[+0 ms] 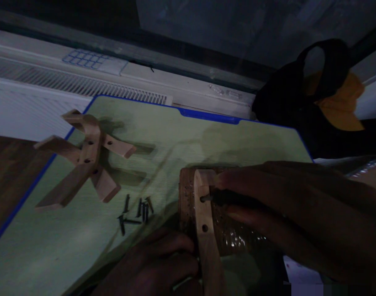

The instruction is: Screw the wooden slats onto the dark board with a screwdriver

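In the head view, a curved pale wooden piece (204, 213) with two drilled holes lies over a brown block (186, 193), which looks wrapped in shiny clear plastic. My left hand (163, 263) is closed at its near end, fingers curled against its left side. From the right, my right hand (286, 197) grips a slim dark tool (221, 198) between thumb and fingers. The tool's narrow tip meets the upper hole; the dim light hides its exact kind. Several dark screws (140, 211) lie loose to the left of the block.
A joined wooden frame with several splayed legs (91, 148) stands at the left on the pale green, blue-edged tabletop (163, 135). Behind the table are a white radiator (120, 88) and a windowsill (188, 82). A black bag (286, 90) with something orange sits back right.
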A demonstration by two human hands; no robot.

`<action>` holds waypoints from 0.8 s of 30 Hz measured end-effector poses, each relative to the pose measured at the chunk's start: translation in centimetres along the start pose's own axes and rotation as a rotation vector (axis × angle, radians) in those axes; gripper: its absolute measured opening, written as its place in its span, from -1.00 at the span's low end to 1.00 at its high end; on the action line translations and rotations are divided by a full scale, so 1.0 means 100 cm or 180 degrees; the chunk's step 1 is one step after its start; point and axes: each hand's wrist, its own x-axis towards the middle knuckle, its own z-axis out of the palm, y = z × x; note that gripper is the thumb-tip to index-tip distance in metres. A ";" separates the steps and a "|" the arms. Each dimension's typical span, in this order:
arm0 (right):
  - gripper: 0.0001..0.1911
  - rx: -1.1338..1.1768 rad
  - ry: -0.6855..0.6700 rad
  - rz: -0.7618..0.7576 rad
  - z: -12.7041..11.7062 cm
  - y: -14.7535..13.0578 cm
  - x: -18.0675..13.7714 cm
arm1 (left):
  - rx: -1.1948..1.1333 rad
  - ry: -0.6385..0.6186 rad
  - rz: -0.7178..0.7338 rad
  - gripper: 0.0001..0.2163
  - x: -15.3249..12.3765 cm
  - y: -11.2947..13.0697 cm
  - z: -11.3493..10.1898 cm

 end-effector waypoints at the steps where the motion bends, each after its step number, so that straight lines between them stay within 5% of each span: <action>1: -0.69 0.0009 0.0010 0.0019 0.000 0.000 0.000 | 0.0004 0.0000 -0.0032 -0.93 0.002 0.000 -0.002; 24: -0.62 0.0042 0.0065 -0.0111 -0.001 -0.001 0.000 | -0.0251 0.0256 -0.0470 -0.91 -0.010 -0.004 0.017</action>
